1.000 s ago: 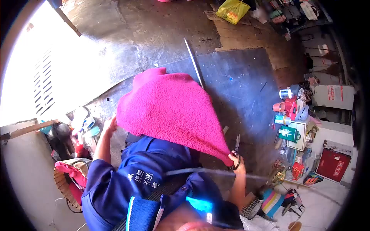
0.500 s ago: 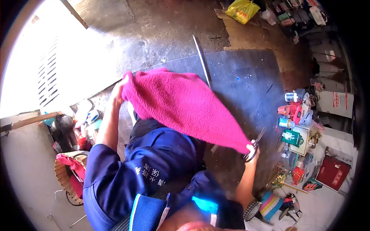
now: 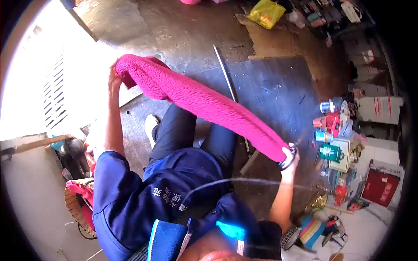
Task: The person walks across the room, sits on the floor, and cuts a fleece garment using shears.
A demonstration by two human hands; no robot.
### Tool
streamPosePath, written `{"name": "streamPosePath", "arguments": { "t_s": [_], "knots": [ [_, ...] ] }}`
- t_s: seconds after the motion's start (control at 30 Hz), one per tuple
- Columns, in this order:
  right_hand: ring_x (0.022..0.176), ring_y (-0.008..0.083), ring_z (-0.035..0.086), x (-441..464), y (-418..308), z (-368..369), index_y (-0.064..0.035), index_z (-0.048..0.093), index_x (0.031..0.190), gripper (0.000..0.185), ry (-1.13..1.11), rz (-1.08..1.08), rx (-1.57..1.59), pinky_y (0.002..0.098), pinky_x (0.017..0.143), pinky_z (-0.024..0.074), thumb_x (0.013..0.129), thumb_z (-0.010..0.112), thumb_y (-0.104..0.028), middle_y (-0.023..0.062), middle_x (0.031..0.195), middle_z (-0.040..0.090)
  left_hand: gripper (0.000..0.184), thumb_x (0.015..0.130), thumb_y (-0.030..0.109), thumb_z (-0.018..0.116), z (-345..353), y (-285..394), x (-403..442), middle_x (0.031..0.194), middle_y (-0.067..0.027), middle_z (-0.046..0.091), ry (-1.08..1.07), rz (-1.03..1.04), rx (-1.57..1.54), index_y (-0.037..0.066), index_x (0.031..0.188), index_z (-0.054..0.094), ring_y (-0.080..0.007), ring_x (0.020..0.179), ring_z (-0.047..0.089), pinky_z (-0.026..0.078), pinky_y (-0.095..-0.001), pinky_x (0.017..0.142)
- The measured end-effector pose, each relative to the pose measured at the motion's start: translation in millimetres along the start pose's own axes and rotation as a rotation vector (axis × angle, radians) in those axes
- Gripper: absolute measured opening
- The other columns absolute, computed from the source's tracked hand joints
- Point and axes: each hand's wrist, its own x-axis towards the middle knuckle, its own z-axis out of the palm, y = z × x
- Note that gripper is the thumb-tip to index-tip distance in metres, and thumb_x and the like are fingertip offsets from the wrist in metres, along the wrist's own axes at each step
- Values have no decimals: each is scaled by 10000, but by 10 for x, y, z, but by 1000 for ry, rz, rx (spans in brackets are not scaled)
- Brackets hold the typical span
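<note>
Two hands hold the pink cloth (image 3: pixel 196 101) by its opposite ends. The left hand (image 3: pixel 114 77) is closed on the upper end, though glare and the folds hide part of its fingers. The right hand (image 3: pixel 291 162) pinches the lower end and also carries the scissors (image 3: pixel 293 152); their loops sit at the palm, while the blades are too blurred to say whether they are apart.

The change is in the cloth: half a second ago it was a broad sheet; now the left hand has gone further out from the body, and the cloth is drawn into a long, narrow band, slanting in the air between the hands. The scissors have stayed in the right hand throughout. I judge that the new hold gathers the cloth lengthwise and keeps it under control from both ends; no blade can be seen biting into it.

With the cloth narrowed, the legs (image 3: pixel 176 126) and a pale shoe (image 3: pixel 151 127) show beneath it. Beyond, a metal rod (image 3: pixel 223 65) lies on the dark board (image 3: pixel 278 80), its lower part crossed by the cloth. Further out are a basket (image 3: pixel 72 201) at left, a green box (image 3: pixel 330 152) at right and a yellow bag (image 3: pixel 266 14) on the floor ahead.
</note>
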Motion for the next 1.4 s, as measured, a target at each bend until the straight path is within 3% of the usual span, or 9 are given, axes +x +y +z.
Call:
{"name": "streamPosePath", "arguments": {
  "t_s": [0.1,0.13,0.27,0.33,0.57,0.9,1.07,1.23,1.4],
  "knots": [
    [844,186,591,-117,270,98,-26,527,1035,374,-20,98,23,328,770,488,699,683,26,55,918,580,485,870,29,536,-480,-373,-610,1305,-186,375,350,194,1107,105,1318,368,-224,1057,511,465,-333,871],
    [846,179,590,-113,372,74,-22,529,1045,386,-53,136,57,320,765,485,697,691,19,54,923,580,475,904,349,499,-367,-574,-664,1226,-133,487,751,167,871,132,1313,393,-238,1002,558,489,-280,793],
    [837,154,581,-230,381,141,2,537,1071,423,-47,197,6,287,745,471,691,722,-25,43,921,578,365,802,433,613,-938,-1224,-1228,1039,-23,580,781,-109,727,148,1006,512,-213,927,566,448,-366,750],
    [803,139,571,-258,390,157,7,537,1082,442,-84,175,23,275,709,465,689,726,-57,34,884,561,344,806,381,620,-178,-1616,-1374,1014,-19,590,946,-262,927,143,1027,507,-220,934,569,435,-381,775],
    [622,85,510,-339,329,-55,-55,538,1096,453,-176,250,-76,229,561,443,677,711,-60,-30,753,477,299,801,260,534,515,-2205,-1300,920,14,615,506,-564,928,144,1076,537,-104,827,568,417,-275,720],
    [598,110,541,-441,596,49,-76,510,1096,436,-56,153,181,257,527,471,707,700,-24,2,752,501,169,830,322,613,794,-2334,-1043,836,36,587,557,-444,954,173,878,550,-88,790,536,391,-264,698],
    [756,190,607,-290,599,66,-65,501,1104,415,-27,200,262,322,623,521,729,625,61,66,923,574,294,839,298,623,842,-2427,-975,840,5,596,610,-439,1068,84,1036,579,-98,698,514,428,-256,608],
    [1013,256,534,-222,446,261,-69,485,1126,400,-50,102,303,390,883,434,735,566,-39,90,1019,524,210,785,281,677,815,-2434,-941,809,6,590,637,-437,1163,98,862,607,-110,736,514,401,-273,656],
    [948,206,522,37,631,164,-64,471,1118,387,-15,-111,151,380,873,423,743,561,-28,46,967,496,341,729,231,740,778,-2414,-989,864,-10,595,530,-383,1240,54,981,594,-113,766,537,430,-278,691]
  ]
}}
